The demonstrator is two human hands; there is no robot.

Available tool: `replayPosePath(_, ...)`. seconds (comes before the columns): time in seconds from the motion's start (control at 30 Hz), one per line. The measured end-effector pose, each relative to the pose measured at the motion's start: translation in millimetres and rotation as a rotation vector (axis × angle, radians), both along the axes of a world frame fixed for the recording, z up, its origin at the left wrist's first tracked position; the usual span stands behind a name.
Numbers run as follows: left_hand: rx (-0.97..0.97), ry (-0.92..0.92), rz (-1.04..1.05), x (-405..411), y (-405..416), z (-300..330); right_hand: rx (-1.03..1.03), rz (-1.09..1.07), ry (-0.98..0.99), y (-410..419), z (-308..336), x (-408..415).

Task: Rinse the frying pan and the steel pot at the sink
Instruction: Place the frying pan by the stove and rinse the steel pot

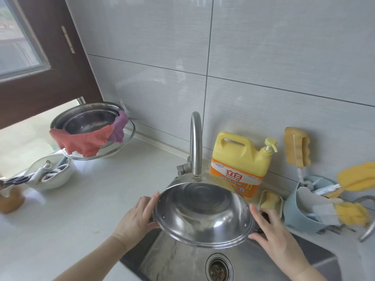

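Fingers [151, 201] of the left hand [135, 218] curl against the pot's left rim, thumb below at the handle; fingers [256, 210] of the right hand [274, 232] grip the right side at its dark handle. Both hands hold the pot [203, 211] tilted over the sink [162, 260], its opening towards the camera, directly under the tap [195, 142]. Water runs from the pot's lower rim down towards the drain [219, 267]. No frying pan can be made out. Behind the pot stands a yellow soap jug [239, 159]; a sponge [271, 199] lies in a dish just right of it. A blue holder [294, 211] with brushes sits further right. On the counter [91, 199] at left, steel basins [89, 120] carry a red cloth [81, 140] over the rim
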State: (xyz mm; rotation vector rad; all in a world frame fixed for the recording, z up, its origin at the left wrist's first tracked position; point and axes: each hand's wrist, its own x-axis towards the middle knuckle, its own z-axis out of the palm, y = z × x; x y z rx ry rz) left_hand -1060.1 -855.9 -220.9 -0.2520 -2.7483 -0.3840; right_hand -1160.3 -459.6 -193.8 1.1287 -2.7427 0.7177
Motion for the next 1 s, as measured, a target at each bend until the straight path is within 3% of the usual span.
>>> replayPosePath(0.3, -0.026, 0.077, -0.121, -27, 40, 3, 0.028, -0.137, -0.106, 45, 8, 7)
replayPosePath(0.47, 0.012, -0.018, -0.041, -10, 20, 2, 0.025, -0.067, -0.053, 24, 5, 6)
replayPosePath(0.8, 0.093, 0.002, 0.131, 44, -44, 2, 0.007, 0.107, 0.039, -51, 2, -1)
replayPosePath(1.0, 0.092, -0.006, 0.148, 46, -45, 3, 0.032, 0.097, 0.062, -54, 0, 0)
